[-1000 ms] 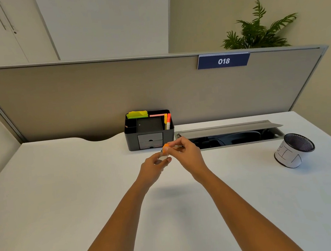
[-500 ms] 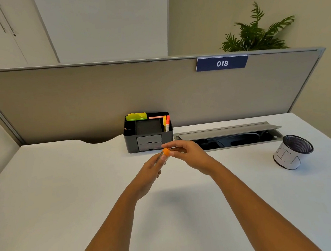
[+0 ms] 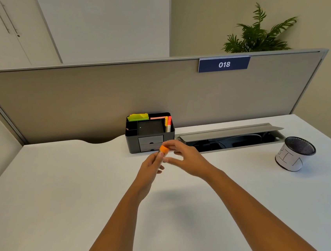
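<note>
A marker with an orange cap [image 3: 164,149] is raised above the white desk [image 3: 66,197], just in front of the black desk organizer [image 3: 133,143]. My left hand [image 3: 149,169] grips the marker's body from below, cap end pointing up and away. My right hand [image 3: 186,158] is right beside the cap, forefinger curved over it and thumb below it. That hand is blurred, so I cannot tell whether its fingers touch the cap. Most of the marker's body is hidden by my left fingers.
The organizer holds yellow-green sticky notes [image 3: 138,117] and highlighters [image 3: 168,123], and has two small drawers. To its right is an open cable tray [image 3: 231,138] in the desk. A mesh pen cup [image 3: 295,153] lies tilted at the right. A grey partition [image 3: 96,100] backs the desk.
Both hands have moved with the marker a little forward, toward the organizer. The right thumb and forefinger now stand further apart around the cap than before.
</note>
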Demonstrator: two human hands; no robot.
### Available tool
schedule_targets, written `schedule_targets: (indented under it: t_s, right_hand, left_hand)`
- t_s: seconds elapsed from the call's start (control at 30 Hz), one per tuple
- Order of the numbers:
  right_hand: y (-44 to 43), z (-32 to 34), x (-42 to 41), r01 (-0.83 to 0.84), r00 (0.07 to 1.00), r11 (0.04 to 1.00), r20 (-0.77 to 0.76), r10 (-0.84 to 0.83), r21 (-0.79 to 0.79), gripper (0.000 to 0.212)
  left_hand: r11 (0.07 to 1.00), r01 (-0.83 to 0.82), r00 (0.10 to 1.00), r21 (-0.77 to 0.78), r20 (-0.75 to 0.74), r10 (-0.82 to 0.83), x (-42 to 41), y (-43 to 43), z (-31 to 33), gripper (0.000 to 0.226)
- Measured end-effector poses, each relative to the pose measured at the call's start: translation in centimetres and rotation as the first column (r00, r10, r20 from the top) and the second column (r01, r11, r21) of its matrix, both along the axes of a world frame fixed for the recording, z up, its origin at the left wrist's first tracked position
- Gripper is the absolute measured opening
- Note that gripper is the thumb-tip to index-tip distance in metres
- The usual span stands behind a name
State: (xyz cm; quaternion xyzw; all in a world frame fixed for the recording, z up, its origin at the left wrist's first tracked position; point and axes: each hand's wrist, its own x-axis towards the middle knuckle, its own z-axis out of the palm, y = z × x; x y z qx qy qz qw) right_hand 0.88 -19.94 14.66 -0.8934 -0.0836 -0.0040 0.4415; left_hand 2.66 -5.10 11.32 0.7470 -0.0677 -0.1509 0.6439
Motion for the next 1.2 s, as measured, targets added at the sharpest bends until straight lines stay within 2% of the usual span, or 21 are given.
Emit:
schedule_targets:
  t_s: [0.1, 0.17, 0.3, 0.47, 0.7, 0.83, 0.9, 0.97, 1.07, 1.2]
  right_hand:
    - [1.1, -1.0, -0.3, -0.027, 0.999, 0.994, 0.030, 0.030, -0.108, 0.084]
    - [1.9, -1.8, -0.4, 0.003, 0.995, 0.992, 0.097, 0.009, -0.129, 0.096]
    - [2.7, -2.2, -0.2, 0.129, 0.967, 0.986, 0.233, -0.102, -0.104, 0.085]
    - [3.0, -2.2, -0.2, 0.221, 0.912, 0.967, 0.378, -0.157, -0.131, 0.078]
    - [3.2, -3.1, 0.5, 0.324, 0.886, 0.943, 0.376, -0.273, -0.080, 0.083]
    - [2.6, -3.1, 1.3, 0.228, 0.940, 0.973, 0.268, -0.213, -0.027, 0.089]
    - [2.2, -2.9, 1.9, 0.187, 0.965, 0.982, 0.190, -0.182, -0.007, 0.082]
    - [1.9, -2.6, 2.7, 0.168, 0.977, 0.983, 0.118, -0.176, 0.073, 0.064]
    - [1.5, -2.2, 4.0, 0.202, 0.969, 0.967, 0.114, -0.221, 0.158, 0.036]
    - [1.8, -2.1, 6.2, 0.280, 0.950, 0.922, 0.063, -0.307, 0.268, 0.027]
  left_hand:
    - [0.999, -0.017, 1.000, -0.034, -0.023, 0.016, 0.3, -0.3, 0.4, 0.037]
    - [0.999, -0.018, 0.999, -0.037, -0.038, 0.017, 0.3, -0.8, 0.7, 0.033]
    - [0.998, -0.004, 0.999, -0.060, -0.047, 0.001, 0.2, -1.1, 1.2, 0.031]
    - [0.998, 0.004, 0.999, -0.066, -0.041, -0.007, 0.5, -0.9, 1.5, 0.033]
    - [0.996, 0.058, 0.995, -0.060, -0.073, -0.063, 1.0, -0.3, 1.2, 0.039]
    - [0.998, 0.011, 0.995, -0.067, -0.098, -0.017, 1.5, 0.3, 1.2, 0.029]
    - [0.996, -0.032, 0.994, -0.078, -0.104, 0.024, 2.1, 0.5, 1.2, 0.028]
    - [0.990, -0.112, 0.989, -0.091, -0.107, 0.102, 2.9, 0.6, 1.4, 0.030]
    - [0.975, -0.214, 0.975, -0.067, -0.083, 0.208, 4.4, 0.7, 1.6, 0.030]
    - [0.936, -0.345, 0.939, -0.070, -0.039, 0.343, 6.5, 0.3, 2.0, 0.033]
